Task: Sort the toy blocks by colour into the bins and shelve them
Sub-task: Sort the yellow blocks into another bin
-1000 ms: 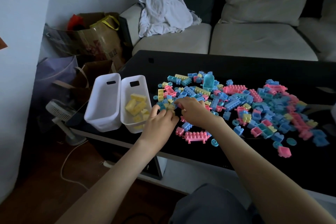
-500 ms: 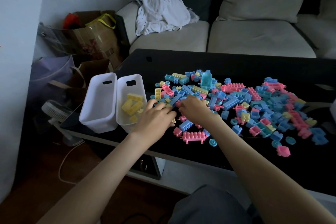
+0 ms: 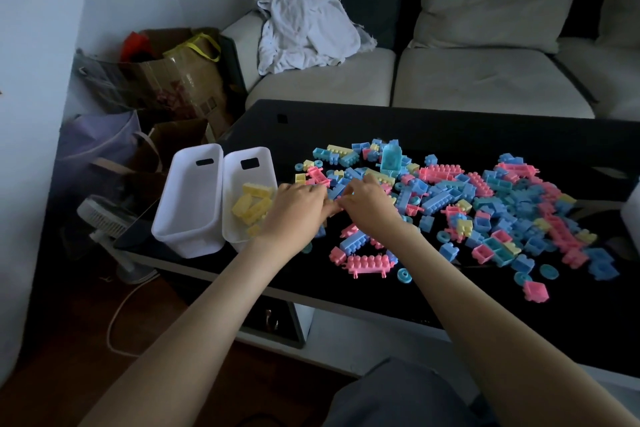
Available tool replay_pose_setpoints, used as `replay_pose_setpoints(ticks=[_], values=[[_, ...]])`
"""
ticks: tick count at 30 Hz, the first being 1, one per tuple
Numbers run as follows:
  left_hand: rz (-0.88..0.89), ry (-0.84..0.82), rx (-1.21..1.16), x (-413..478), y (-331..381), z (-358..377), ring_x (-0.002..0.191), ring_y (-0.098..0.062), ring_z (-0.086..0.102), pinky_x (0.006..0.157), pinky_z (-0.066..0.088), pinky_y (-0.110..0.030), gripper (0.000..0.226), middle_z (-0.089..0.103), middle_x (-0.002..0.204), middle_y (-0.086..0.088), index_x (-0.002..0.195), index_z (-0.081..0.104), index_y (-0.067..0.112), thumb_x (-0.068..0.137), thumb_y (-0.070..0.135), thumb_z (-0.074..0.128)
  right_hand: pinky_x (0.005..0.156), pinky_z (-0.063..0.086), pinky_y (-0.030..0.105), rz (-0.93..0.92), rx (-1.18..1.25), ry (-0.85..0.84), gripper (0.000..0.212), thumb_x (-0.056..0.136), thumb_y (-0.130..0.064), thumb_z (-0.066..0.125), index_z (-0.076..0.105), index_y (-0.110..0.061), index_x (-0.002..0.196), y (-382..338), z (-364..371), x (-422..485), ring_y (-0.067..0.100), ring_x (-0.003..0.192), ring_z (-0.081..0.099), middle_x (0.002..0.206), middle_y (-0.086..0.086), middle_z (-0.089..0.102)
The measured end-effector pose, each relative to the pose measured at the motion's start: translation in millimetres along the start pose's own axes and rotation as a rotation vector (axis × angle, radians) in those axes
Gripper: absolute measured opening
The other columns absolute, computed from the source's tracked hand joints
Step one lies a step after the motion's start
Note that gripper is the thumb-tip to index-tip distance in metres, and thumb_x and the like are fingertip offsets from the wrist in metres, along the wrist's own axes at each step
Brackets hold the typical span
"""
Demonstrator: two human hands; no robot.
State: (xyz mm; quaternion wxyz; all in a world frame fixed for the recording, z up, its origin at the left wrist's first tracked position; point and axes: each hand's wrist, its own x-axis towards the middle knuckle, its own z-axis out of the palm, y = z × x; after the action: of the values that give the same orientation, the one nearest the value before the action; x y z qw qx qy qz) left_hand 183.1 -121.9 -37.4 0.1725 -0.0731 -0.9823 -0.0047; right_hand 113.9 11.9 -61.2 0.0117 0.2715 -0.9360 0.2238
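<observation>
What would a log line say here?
step: colour sorting | left hand: on block pile, grip unclear | right hand: on pile, grip unclear | one bin: yellow blocks | other bin: no blocks seen

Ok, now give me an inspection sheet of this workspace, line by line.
Surface: black glossy table, low, in front of the sofa.
Job's things: left bin shows no blocks; right bin holds yellow blocks; mixed pile of pink, blue and yellow blocks lies loose on the table.
Clutter: white cloth on the sofa; cardboard boxes and bags on the floor.
Grippers: left hand and right hand meet at the pile's left edge; what they hold is hidden.
Cables: white cable across the floor.
Surroundings: sofa; small fan beside the table.
</observation>
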Motion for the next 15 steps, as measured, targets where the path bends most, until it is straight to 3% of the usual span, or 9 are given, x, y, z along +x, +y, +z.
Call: replay_pose_setpoints(ticks=[2,4,6,8,10,13,15], values=[[-0.069,0.013,-0.175,0,-3,-4,0.08,-0.017,0.062,0.072,0.044,-0.028,0.033,0.064,0.089,0.001,0.101,0.054,0.011,0.094,0.043,0.048,0.06,0.037,0.012,0.041,0.155,0.043,0.016,0.095,-0.011,0.048,0.055,-0.003,0.106,-4,-3,-1,0.014,0.083,0.046,0.107,0.006,0.043],[-0.18,0.018,-0.424,-1,-9,-9,0.082,-0.015,0.062,0.071,0.05,-0.03,0.025,0.063,0.092,0.001,0.102,0.052,0.011,0.093,0.034,0.056,0.058,0.038,0.01,0.022,0.197,0.031,0.017,0.093,-0.004,0.044,0.052,-0.003,0.107,-7,-5,0,0.013,0.081,0.044,0.107,0.006,0.045],[-0.286,0.066,-0.571,-4,-16,-14,0.084,-0.014,0.06,0.072,0.049,-0.03,0.021,0.061,0.093,0.004,0.103,0.051,0.013,0.092,0.03,0.059,0.071,0.041,0.011,-0.067,0.197,-0.062,0.028,0.09,0.001,0.041,0.052,-0.004,0.116,-10,-3,0,0.015,0.095,0.049,0.116,0.007,0.05],[-0.383,0.11,-0.624,-7,-25,-17,0.083,-0.013,0.06,0.07,0.047,-0.027,0.019,0.061,0.09,0.004,0.102,0.052,0.014,0.092,0.029,0.058,0.095,0.042,0.026,-0.153,0.151,-0.145,0.043,0.088,0.004,0.038,0.051,-0.011,0.126,-15,3,-1,0.02,0.118,0.045,0.129,0.007,0.049],[-0.484,0.097,-0.578,-13,-36,-21,0.078,-0.011,0.058,0.066,0.045,-0.022,0.017,0.061,0.089,0.005,0.102,0.052,0.014,0.094,0.029,0.055,0.101,0.039,0.035,-0.18,0.087,-0.186,0.047,0.09,0.004,0.037,0.051,-0.016,0.129,-16,9,-2,0.023,0.124,0.04,0.131,0.004,0.046],[-0.489,0.001,-0.209,-23,-56,-19,0.084,-0.016,0.059,0.077,0.041,-0.031,0.019,0.065,0.093,0.004,0.102,0.055,0.017,0.095,0.034,0.049,0.087,0.046,0.031,-0.235,-0.037,-0.156,0.037,0.091,0.001,0.046,0.055,-0.015,0.123,-21,15,-1,0.021,0.11,0.048,0.119,0.004,0.047],[-0.43,-0.132,0.018,-28,-63,-16,0.09,-0.019,0.058,0.081,0.031,-0.033,0.022,0.066,0.093,0.004,0.105,0.057,0.022,0.096,0.036,0.044,0.075,0.044,0.029,-0.25,-0.109,-0.141,0.03,0.091,0.0,0.047,0.056,-0.015,0.116,-23,16,2,0.019,0.1,0.049,0.113,0.003,0.046]])
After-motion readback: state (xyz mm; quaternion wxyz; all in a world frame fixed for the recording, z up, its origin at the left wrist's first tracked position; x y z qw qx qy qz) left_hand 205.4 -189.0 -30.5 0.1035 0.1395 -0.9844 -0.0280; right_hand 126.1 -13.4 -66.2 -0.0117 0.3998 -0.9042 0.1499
